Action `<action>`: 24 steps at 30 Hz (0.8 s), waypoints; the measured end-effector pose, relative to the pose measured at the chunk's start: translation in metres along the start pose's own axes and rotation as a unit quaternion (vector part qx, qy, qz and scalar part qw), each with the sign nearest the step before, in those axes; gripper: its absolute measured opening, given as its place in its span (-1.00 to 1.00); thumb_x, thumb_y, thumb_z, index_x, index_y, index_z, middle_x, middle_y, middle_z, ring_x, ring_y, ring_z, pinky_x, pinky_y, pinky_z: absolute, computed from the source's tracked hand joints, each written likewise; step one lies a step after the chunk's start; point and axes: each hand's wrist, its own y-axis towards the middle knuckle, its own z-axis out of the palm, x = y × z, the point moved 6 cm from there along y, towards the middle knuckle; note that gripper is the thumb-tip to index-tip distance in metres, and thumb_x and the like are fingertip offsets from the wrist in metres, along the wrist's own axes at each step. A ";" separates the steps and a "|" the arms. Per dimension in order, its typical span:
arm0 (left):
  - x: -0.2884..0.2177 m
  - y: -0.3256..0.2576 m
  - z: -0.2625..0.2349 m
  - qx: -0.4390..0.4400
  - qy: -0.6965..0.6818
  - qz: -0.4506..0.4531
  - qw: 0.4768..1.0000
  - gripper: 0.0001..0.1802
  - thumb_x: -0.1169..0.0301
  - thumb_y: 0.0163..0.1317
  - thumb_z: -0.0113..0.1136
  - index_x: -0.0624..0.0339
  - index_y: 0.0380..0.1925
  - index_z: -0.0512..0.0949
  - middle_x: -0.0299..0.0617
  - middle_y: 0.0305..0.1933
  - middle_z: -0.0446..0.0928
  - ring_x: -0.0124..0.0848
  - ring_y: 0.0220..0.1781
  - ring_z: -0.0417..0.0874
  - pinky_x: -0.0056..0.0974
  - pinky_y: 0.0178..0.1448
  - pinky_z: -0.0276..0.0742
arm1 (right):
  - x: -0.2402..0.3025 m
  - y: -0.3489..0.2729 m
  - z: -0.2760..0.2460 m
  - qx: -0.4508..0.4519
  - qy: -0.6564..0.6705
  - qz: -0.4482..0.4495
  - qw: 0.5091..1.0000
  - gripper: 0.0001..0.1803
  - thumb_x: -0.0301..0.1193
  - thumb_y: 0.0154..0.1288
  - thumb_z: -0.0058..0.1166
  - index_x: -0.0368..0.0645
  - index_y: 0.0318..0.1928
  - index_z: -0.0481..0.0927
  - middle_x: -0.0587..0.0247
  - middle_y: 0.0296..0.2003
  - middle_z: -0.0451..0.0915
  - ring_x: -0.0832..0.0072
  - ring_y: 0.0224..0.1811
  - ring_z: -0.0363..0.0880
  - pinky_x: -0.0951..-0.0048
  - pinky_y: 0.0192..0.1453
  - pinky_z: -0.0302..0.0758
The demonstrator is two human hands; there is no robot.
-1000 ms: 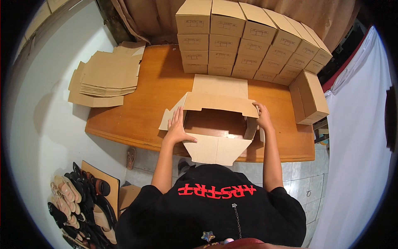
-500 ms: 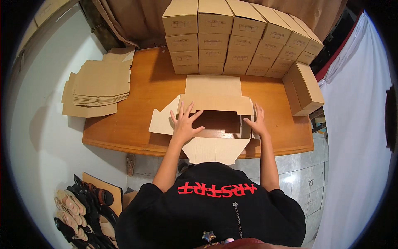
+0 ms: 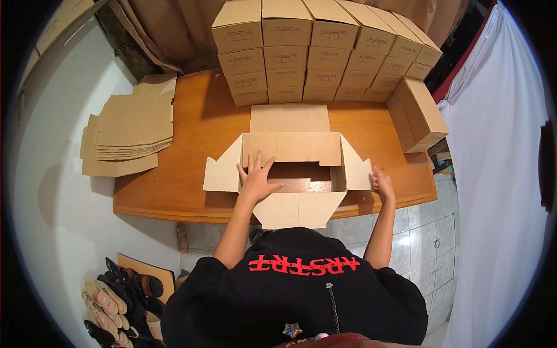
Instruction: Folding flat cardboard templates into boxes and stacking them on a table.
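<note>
An unfolded cardboard box (image 3: 292,148) stands at the table's near edge, its flaps spread outward and the tabletop showing through its middle. My left hand (image 3: 256,179) rests with fingers spread over the box's left wall, thumb pointing inward. At the outer edge of the right side flap (image 3: 356,169), my right hand (image 3: 383,184) is closed, its curled fingers gripping that edge. The near flap (image 3: 299,209) hangs over the table's edge toward me, while the long far flap (image 3: 289,119) lies out toward the back.
Several closed cartons (image 3: 285,57) are stacked along the back of the wooden table (image 3: 194,130). One more carton (image 3: 419,113) stands at the right. Flat cardboard blanks (image 3: 133,123) are piled at the left. Shoes (image 3: 107,301) lie on the floor, lower left; a white curtain (image 3: 493,174) hangs at right.
My right hand has moved right and slightly down, and the box's right side flap now spreads outward with it. My left hand stays on the left wall. The view has shifted slightly.
</note>
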 end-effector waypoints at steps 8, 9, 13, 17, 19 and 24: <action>-0.016 -0.001 -0.003 0.066 -0.018 0.026 0.997 -0.18 -0.07 -0.26 0.32 -0.14 0.12 0.40 0.01 0.44 -0.33 0.06 0.43 -0.50 0.33 0.29 -0.57 | 0.082 -0.041 0.044 0.131 0.256 -0.228 0.930 -0.68 -0.29 0.34 -0.18 -0.23 -0.07 0.50 0.22 -0.11 0.50 0.49 -0.10 0.43 0.45 0.01 0.35; -0.016 -0.001 -0.001 0.073 -0.003 0.023 0.997 -0.17 -0.09 -0.27 0.31 -0.12 0.12 0.40 0.01 0.44 -0.37 0.06 0.43 -0.54 0.33 0.29 -0.58 | 0.088 -0.040 0.054 0.131 0.256 -0.228 0.930 -0.68 -0.29 0.34 -0.18 -0.23 -0.07 0.50 0.22 -0.11 0.50 0.49 -0.10 0.43 0.45 0.01 0.35; -0.011 0.001 0.005 0.062 0.007 0.011 0.998 -0.15 -0.12 -0.26 0.29 -0.06 0.13 0.40 0.01 0.44 -0.42 0.07 0.42 -0.57 0.34 0.28 -0.58 | 0.113 -0.047 0.110 0.071 0.005 -0.327 0.942 -0.63 -0.33 0.14 0.10 -0.13 -0.02 0.47 0.11 0.07 0.31 0.33 0.04 0.34 0.34 0.12 0.30; -0.010 0.005 0.010 0.042 0.007 0.016 0.999 -0.10 -0.14 -0.25 0.28 -0.01 0.16 0.35 0.02 0.43 -0.46 0.08 0.42 -0.57 0.35 0.28 -0.57 | 0.114 -0.053 0.145 -0.047 -0.213 -0.366 0.905 -0.21 -0.25 -0.14 0.31 -0.18 0.14 0.27 -0.21 0.16 0.09 -0.05 0.18 0.18 0.17 0.23 0.22; -0.009 0.005 0.010 0.041 0.010 0.015 0.999 -0.09 -0.15 -0.25 0.28 -0.01 0.17 0.34 0.03 0.43 -0.47 0.09 0.42 -0.57 0.35 0.27 -0.57 | 0.117 -0.058 0.154 -0.062 -0.260 -0.352 0.897 -0.17 -0.24 -0.16 0.33 -0.20 0.15 0.25 -0.22 0.17 0.07 -0.07 0.18 0.18 0.16 0.22 0.24; -0.004 0.006 0.017 0.052 0.026 0.015 0.998 -0.01 -0.23 -0.26 0.23 -0.03 0.22 0.27 0.03 0.43 -0.51 0.09 0.42 -0.57 0.36 0.26 -0.58 | 0.120 -0.064 0.161 -0.092 -0.320 -0.319 0.887 -0.08 -0.23 -0.23 0.37 -0.21 0.18 0.20 -0.21 0.19 0.03 -0.09 0.16 0.20 0.13 0.17 0.30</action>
